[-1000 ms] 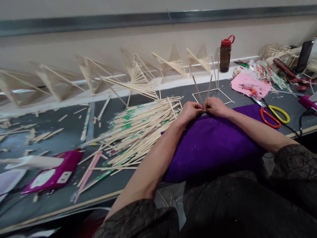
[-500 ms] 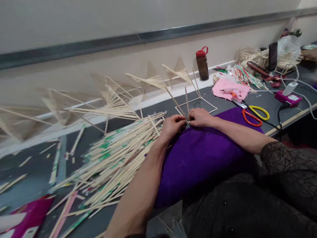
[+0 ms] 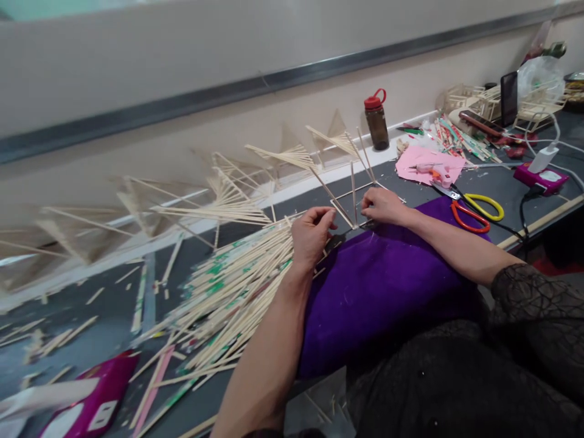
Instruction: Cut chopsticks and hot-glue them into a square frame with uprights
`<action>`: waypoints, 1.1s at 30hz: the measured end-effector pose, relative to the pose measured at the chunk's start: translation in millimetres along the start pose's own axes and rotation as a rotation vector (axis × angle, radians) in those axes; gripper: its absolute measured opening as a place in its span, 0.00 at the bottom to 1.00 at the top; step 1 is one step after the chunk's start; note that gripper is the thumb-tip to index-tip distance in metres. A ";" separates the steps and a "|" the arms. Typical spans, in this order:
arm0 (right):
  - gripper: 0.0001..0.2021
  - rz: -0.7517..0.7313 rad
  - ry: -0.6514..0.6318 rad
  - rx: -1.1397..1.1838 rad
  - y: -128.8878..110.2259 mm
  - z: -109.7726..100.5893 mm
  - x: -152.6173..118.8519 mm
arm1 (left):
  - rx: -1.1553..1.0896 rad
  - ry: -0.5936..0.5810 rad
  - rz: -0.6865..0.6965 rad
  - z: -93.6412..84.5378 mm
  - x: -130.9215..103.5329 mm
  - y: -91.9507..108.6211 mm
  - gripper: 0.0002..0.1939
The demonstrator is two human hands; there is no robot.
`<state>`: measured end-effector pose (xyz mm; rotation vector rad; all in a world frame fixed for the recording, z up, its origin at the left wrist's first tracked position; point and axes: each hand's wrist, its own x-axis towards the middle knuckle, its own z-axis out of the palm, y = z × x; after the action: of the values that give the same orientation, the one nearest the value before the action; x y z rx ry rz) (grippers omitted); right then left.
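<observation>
A small frame of thin wooden sticks (image 3: pixel 336 214) lies on the table between my hands, with a few sticks standing up from its corners. My left hand (image 3: pixel 311 236) hovers just left of the near corner, its fingers bent and slightly apart from the thumb, with nothing seen in them. To the right of that corner is my right hand (image 3: pixel 387 205), fingers curled in toward the thumb; whether something small is between them is hidden. A purple cloth (image 3: pixel 365 298) lies below both forearms.
A big pile of sticks (image 3: pixel 237 292) spreads to the left. Stick models (image 3: pixel 228 210) line the wall. On the right are scissors (image 3: pixel 469 218), a glue gun (image 3: pixel 433 170) on pink paper (image 3: pixel 410 159), a purple power strip (image 3: pixel 541 179) with cables, and a bottle (image 3: pixel 376 125).
Both hands have come off the frame's near corner and moved apart, left hand leftward and right hand rightward. The camera view has shifted somewhat to the left.
</observation>
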<state>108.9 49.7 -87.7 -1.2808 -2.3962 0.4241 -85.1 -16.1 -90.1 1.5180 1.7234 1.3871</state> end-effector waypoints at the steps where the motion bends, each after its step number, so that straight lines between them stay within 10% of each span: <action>1: 0.09 0.020 0.026 0.022 2.6 -2.7 0.6 | 0.028 0.009 0.020 -1.9 -2.8 1.5 0.14; 6: 0.09 0.062 0.158 0.119 26.9 -21.2 7.5 | 0.153 -0.158 0.262 10.5 -30.6 24.9 0.12; 12: 0.14 0.265 0.114 0.029 62.7 -46.3 3.7 | 0.575 -0.523 0.423 77.9 -39.4 60.8 0.12; 18: 0.17 0.399 -0.050 -0.088 83.2 -52.8 -14.9 | 0.838 -0.434 0.280 116.8 -5.2 60.6 0.17; 33: 0.15 0.331 -0.206 -0.083 70.3 -50.9 -19.3 | 0.930 -0.410 0.210 128.8 8.8 41.7 0.16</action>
<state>193.4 75.3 -77.4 -1.7593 -2.3880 0.5805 39.6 36.1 -101.2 2.2920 2.0634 0.2287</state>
